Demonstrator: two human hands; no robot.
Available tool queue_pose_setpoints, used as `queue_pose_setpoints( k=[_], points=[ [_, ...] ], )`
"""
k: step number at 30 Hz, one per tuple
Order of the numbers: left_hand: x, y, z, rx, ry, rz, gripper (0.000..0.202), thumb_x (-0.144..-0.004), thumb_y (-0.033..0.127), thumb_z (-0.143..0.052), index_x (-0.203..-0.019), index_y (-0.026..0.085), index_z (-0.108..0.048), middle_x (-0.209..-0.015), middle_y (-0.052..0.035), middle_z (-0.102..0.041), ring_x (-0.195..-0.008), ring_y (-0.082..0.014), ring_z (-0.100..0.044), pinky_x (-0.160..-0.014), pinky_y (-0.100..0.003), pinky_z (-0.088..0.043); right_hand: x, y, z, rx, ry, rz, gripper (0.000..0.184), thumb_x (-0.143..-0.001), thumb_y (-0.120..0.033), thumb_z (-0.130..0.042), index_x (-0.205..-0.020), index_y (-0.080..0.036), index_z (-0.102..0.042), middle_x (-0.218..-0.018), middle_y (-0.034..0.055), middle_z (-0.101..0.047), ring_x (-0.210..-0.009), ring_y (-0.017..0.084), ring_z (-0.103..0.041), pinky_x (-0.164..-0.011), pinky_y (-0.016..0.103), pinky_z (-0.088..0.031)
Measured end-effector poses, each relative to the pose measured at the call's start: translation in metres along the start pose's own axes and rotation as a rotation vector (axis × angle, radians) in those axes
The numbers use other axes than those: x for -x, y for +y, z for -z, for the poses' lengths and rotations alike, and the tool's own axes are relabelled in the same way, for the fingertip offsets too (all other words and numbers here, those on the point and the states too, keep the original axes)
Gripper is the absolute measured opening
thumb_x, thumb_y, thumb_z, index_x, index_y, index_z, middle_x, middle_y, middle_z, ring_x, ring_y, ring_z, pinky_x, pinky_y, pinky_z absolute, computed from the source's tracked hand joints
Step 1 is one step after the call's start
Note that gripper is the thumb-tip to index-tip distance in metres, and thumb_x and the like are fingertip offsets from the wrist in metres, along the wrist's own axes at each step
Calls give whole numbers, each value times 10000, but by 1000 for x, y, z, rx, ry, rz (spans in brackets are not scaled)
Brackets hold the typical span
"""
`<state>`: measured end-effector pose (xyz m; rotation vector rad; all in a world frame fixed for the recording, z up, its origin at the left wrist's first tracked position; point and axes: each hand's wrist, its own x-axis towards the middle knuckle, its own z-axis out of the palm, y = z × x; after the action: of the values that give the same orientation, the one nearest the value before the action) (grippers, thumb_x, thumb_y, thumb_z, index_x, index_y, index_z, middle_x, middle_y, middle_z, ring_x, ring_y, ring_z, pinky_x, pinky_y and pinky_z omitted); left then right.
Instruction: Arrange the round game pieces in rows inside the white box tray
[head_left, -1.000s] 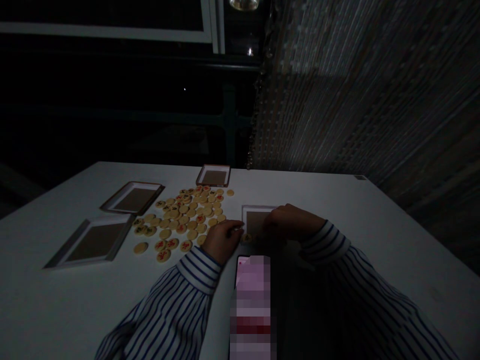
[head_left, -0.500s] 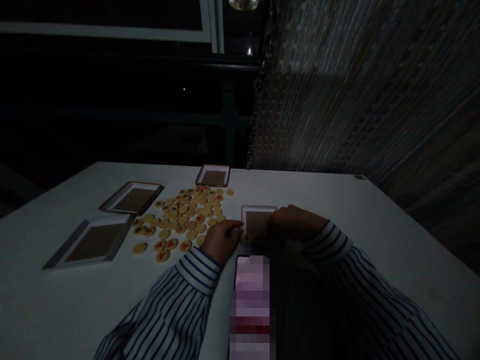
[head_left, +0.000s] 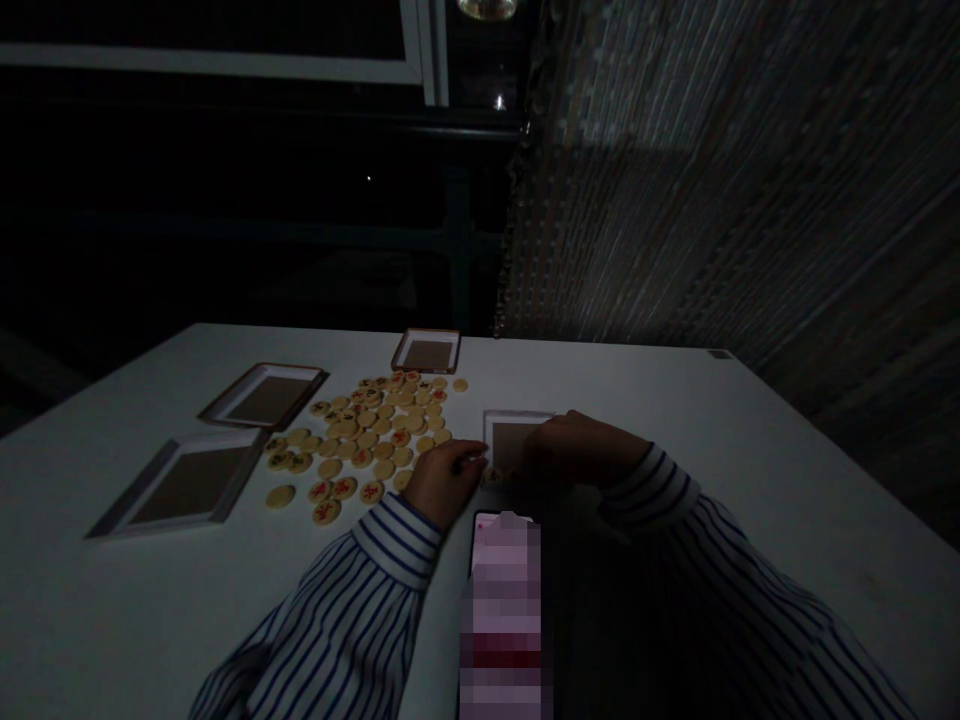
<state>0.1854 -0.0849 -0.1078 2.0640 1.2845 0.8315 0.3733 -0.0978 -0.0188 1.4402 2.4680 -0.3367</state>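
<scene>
Several round wooden game discs (head_left: 367, 430) with red or black marks lie scattered on the white table (head_left: 750, 470). A small shallow box tray (head_left: 514, 432) sits just right of them. My left hand (head_left: 444, 480) rests at the tray's near left corner, fingers curled in a pinch beside a disc (head_left: 493, 476) inside the tray. My right hand (head_left: 577, 450) lies curled over the tray's right side, fingers closed; what they hold is hidden in the dark. Both arms wear striped sleeves.
Three more shallow box trays stand on the table: one at the near left (head_left: 187, 484), one behind it (head_left: 264, 394), one at the back middle (head_left: 427, 352). A phone (head_left: 504, 600) lies between my forearms. A beaded curtain (head_left: 712, 190) hangs behind the table's right side.
My right hand shifted slightly right, then back left over the tray. My left hand has stayed at the tray's corner.
</scene>
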Motion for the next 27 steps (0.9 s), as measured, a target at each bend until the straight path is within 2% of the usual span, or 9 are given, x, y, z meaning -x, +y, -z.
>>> queue_pose_setpoints(
  k=[8,11,15,17,21,27],
  points=[
    [-1,-1,-1,-21,1,-5,254,-737,256,-494,-927,168,-638,-840,-56,-667,-744,-158,-606,-706,-287,-481,0,4,-2,17,33,19,186,-734,-243,-475,-801,-231,-648,-799,27,-657,-655,137,-584,-569,230,-382],
    [-1,0,2,-20,50,-25,244,-743,261,-489,-909,168,-642,-853,-58,-662,-772,-157,-602,-727,-282,-478,2,5,1,30,127,0,236,-775,-242,-412,-839,-222,-638,-824,35,-657,-704,152,-586,-619,251,-383],
    [1,0,14,-14,198,-25,256,-754,300,-486,-913,164,-633,-891,-56,-654,-816,-156,-595,-763,-283,-472,5,4,7,21,334,-23,295,-816,-257,-368,-1014,-210,-581,-960,53,-636,-845,173,-566,-735,283,-372],
    [1,-1,22,10,259,6,276,-757,333,-483,-930,171,-624,-906,-52,-650,-790,-153,-601,-743,-284,-482,6,3,9,3,397,-22,309,-825,-260,-362,-1052,-193,-561,-1007,59,-621,-903,176,-547,-788,295,-358],
    [2,-5,34,83,335,80,319,-754,382,-471,-938,166,-616,-888,-61,-655,-728,-155,-612,-690,-287,-501,8,1,12,-32,447,-31,325,-833,-258,-361,-1091,-175,-541,-1056,67,-600,-960,178,-523,-844,311,-337],
    [7,-5,50,74,378,122,351,-741,411,-479,-935,156,-622,-876,-65,-661,-768,-173,-616,-694,-295,-502,12,0,14,-60,551,-29,318,-831,-249,-370,-1093,-183,-537,-1027,55,-610,-909,166,-539,-813,310,-360]
  ],
)
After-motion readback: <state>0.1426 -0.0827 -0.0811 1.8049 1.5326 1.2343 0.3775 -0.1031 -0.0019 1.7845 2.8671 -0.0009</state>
